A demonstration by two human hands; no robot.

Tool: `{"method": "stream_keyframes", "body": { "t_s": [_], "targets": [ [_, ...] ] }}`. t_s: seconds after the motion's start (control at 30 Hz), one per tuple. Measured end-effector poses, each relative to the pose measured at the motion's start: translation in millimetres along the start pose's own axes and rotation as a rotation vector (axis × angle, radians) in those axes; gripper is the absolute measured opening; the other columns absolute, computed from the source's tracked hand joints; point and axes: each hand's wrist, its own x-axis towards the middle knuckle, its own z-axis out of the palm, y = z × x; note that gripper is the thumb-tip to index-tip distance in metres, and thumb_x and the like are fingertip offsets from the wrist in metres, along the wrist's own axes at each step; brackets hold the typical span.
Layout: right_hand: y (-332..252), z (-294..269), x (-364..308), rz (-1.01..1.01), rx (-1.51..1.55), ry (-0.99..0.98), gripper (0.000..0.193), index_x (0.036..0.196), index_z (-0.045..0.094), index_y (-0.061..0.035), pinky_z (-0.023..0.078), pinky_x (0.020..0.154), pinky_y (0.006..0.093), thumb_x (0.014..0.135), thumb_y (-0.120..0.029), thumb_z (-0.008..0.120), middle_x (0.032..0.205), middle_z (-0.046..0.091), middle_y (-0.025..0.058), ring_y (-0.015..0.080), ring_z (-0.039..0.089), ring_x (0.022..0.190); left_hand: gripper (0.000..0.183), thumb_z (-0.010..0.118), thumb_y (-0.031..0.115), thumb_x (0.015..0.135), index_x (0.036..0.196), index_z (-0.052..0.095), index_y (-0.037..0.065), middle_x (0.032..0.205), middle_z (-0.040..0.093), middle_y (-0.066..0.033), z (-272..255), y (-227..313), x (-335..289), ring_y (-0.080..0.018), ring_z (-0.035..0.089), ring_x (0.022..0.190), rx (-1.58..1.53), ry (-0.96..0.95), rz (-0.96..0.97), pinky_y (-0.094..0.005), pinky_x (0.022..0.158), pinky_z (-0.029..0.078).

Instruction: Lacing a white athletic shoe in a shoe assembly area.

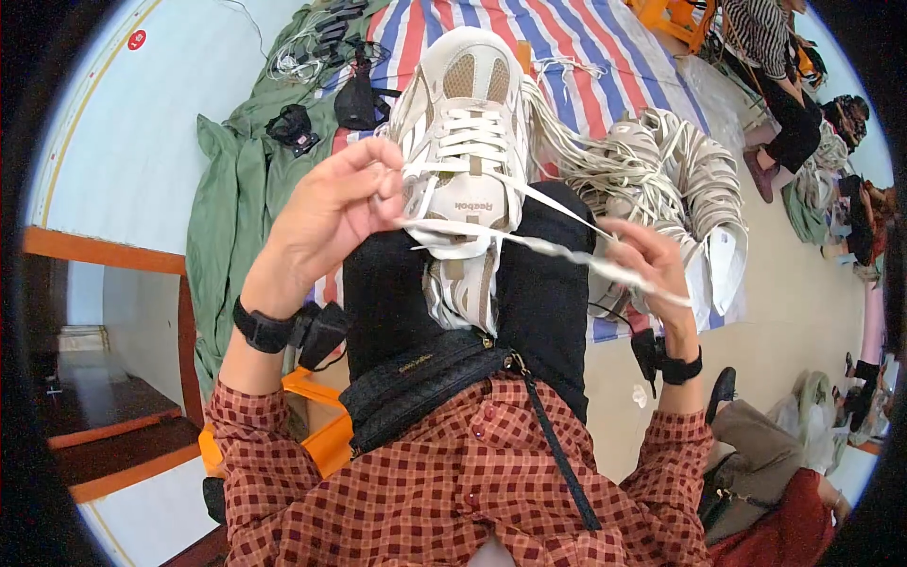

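Observation:
A white and beige sneaker (470,85) lies on my lap, its toe pointing away from me. White lace (472,132) crosses the front of the shoe in several rows, above the upright tongue (468,200). On the left of the tongue, my left hand (333,203) is closed, thumb against fingers, at the lace. To the right of the shoe my right hand (654,263) has its fingers curled round the lace. Two strands stretch across the tongue between my hands, and a loose end (619,272) hangs over the right fingers. Both wrists wear black straps.
More sneakers with loose laces (652,170) are piled at the right on a striped sheet (595,47). Green cloth (231,189), black straps and cables lie at the left. A black waist bag (420,383) rests on my lap. Other people sit along the right.

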Motion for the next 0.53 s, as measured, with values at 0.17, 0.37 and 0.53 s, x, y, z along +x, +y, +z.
{"method": "stream_keyframes", "body": {
  "t_s": [0.17,0.37,0.53],
  "targets": [
    [15,-14,-38,-0.099,-0.181,-0.199,0.018,0.101,0.068,-0.0014,0.047,0.066,0.0259,0.087,-0.013,0.063,0.079,0.065,0.0062,0.0116,0.059,0.072,0.005,0.054,0.01,0.091,0.093,0.049,0.007,0.064,0.045,0.0036,-6,3,-21,0.0002,0.031,0.044,-0.109,-0.034,-0.182,-0.0167,0.04,0.024],
    [-10,18,-1,-0.088,-0.16,0.194,0.018,0.099,0.068,0.0002,0.049,0.067,0.0247,0.089,-0.013,0.06,0.089,0.069,0.0081,0.0123,0.064,0.075,0.017,0.058,0.023,0.086,0.091,0.053,0.007,0.06,0.044,0.0046,17,-1,-31,-0.0012,0.027,0.044,0.179,-0.09,-0.217,-0.0188,0.039,0.017],
    [-42,47,55,0.125,0.194,-0.313,0.026,0.103,0.07,-0.0052,0.049,0.059,0.0209,0.093,-0.027,0.059,0.088,0.07,0.0074,0.0106,0.062,0.062,0.017,0.053,0.019,0.088,0.097,0.056,0.004,0.071,0.051,0.0019,20,15,-34,-0.0022,0.041,0.06,0.168,-0.151,-0.255,-0.0161,0.05,0.028]
  ]
}}
